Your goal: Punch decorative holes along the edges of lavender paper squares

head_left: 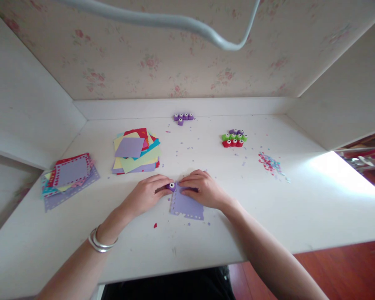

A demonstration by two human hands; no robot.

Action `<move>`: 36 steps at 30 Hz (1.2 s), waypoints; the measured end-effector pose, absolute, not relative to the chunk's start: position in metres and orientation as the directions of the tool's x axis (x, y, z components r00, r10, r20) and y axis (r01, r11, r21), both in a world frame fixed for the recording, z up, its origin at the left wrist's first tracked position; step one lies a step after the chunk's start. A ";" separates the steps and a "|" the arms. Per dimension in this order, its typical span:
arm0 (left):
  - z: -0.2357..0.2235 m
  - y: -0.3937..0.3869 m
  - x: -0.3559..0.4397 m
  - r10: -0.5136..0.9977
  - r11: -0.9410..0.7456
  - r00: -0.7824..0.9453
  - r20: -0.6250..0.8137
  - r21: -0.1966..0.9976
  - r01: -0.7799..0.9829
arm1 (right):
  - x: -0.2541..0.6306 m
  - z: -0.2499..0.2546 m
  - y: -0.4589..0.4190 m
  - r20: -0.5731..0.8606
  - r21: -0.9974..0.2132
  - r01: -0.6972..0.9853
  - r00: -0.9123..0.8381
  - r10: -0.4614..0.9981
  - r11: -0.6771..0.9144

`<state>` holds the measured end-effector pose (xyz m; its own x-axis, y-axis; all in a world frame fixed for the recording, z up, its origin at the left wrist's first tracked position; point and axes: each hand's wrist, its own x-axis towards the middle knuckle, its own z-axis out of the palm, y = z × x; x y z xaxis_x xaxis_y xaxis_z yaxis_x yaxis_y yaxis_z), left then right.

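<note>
Pinching purple punch [171,187] beside lilac sheet [189,205]: left hand [146,193]. Right hand [205,190] has fingers on sheet, likely steadying it; pinching or pressing, can't tell.

Purple paper [187,205], edge partly punched

left hand [150,191]: purple punch [171,186] | right hand [203,188]: on lilac sheet [187,205]

Five purple punches [181,117] sit at upper center; two purple [234,131], four green [233,136] and three red punches [234,143] at right of center. One punch [170,187] and one worked sheet [189,206] are at center, two paper piles [129,148] at left.
</note>
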<state>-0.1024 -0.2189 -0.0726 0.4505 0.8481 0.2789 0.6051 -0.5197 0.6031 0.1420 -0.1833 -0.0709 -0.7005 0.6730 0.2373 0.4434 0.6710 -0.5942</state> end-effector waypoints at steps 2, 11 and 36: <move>-0.072 -0.219 -0.102 0.842 -0.530 0.455 0.289 0.596 0.603 | 0.142 -0.069 -0.183 0.225 -0.603 0.437 -0.710 0.667 0.668; -0.072 -0.219 -0.102 0.831 -0.548 0.468 0.302 0.591 0.592 | 0.140 -0.078 -0.182 0.261 -0.607 0.456 -0.659 0.705 0.651; -0.075 -0.221 -0.106 0.847 -0.511 0.469 0.249 0.625 0.590 | 0.154 -0.070 -0.185 0.150 -0.453 0.605 -0.673 0.724 0.655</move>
<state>-0.1058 -0.2207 -0.0750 0.4693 0.8472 0.2489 0.5901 -0.5106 0.6254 0.1543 -0.1848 -0.0701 -0.6728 0.7244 0.1502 0.6046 0.6554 -0.4526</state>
